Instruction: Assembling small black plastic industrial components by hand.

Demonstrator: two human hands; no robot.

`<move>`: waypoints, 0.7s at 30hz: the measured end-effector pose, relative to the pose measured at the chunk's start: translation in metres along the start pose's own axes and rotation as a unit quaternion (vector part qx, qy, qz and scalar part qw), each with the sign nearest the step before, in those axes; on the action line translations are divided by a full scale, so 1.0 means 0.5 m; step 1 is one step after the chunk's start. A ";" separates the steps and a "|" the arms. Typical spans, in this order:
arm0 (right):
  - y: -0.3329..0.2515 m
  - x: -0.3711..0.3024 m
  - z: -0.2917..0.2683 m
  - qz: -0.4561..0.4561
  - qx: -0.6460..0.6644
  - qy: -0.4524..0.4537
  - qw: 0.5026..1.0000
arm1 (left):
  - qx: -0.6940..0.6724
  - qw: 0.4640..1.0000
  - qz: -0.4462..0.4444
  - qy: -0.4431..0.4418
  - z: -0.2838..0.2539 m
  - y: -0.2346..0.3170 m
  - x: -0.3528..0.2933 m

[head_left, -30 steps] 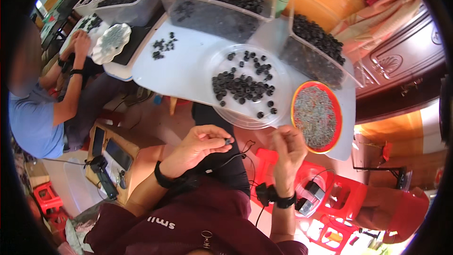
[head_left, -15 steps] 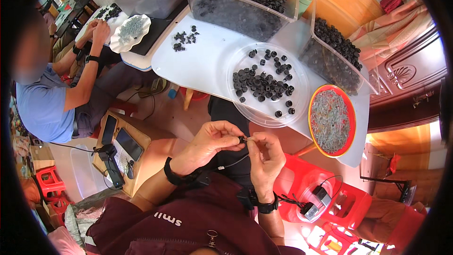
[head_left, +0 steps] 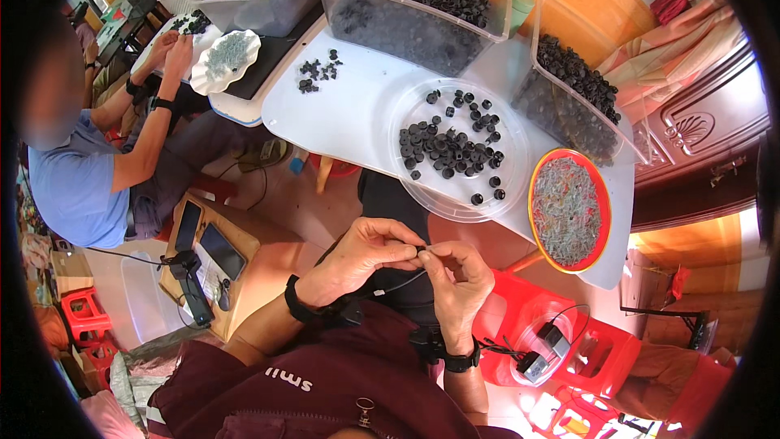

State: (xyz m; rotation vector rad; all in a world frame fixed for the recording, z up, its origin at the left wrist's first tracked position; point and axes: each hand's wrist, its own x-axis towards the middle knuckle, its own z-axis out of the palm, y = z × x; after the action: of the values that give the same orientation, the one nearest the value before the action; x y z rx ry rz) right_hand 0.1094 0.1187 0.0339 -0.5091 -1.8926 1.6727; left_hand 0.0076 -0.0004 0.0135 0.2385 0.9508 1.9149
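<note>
Just above my lap, my left hand (head_left: 366,258) pinches a small black plastic part (head_left: 421,250) between thumb and fingers. My right hand (head_left: 459,280) is closed at the other side of the part, its thumb and index finger pressed against it; anything else inside that pinch is too small to make out. Beyond my hands, a clear round tray (head_left: 429,197) holds many loose round black parts (head_left: 455,146). Right of it, a red bowl with a yellow rim (head_left: 604,211) is full of thin, silvery pieces (head_left: 567,211).
On the white table (head_left: 325,126) is a cluster of small black parts (head_left: 318,71). Clear bins (head_left: 406,32) of black parts line the back. A co-worker (head_left: 85,171) works at left beside a white scalloped dish (head_left: 209,80). Red stools (head_left: 520,309) stand at right.
My fingertips have come closer together around the black part; the right hand's pinch now meets it, where a small gap showed before. The co-worker's hands have shifted slightly.
</note>
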 end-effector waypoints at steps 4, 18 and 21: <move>0.004 0.009 -0.004 -0.046 -0.016 0.003 0.999 | -0.021 0.999 -0.024 0.004 0.002 -0.005 0.009; 0.020 0.008 -0.003 -0.087 -0.037 0.058 0.994 | 0.010 0.997 -0.052 -0.058 0.019 -0.013 0.044; 0.023 0.012 -0.016 -0.104 -0.048 0.058 0.992 | 0.116 0.992 -0.006 -0.058 0.028 0.007 0.055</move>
State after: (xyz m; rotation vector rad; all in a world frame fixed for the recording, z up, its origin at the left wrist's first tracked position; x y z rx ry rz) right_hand 0.1092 0.1304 0.0242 -0.4222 -1.8773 1.3955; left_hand -0.0019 0.0284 0.0193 0.4736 1.0933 1.7591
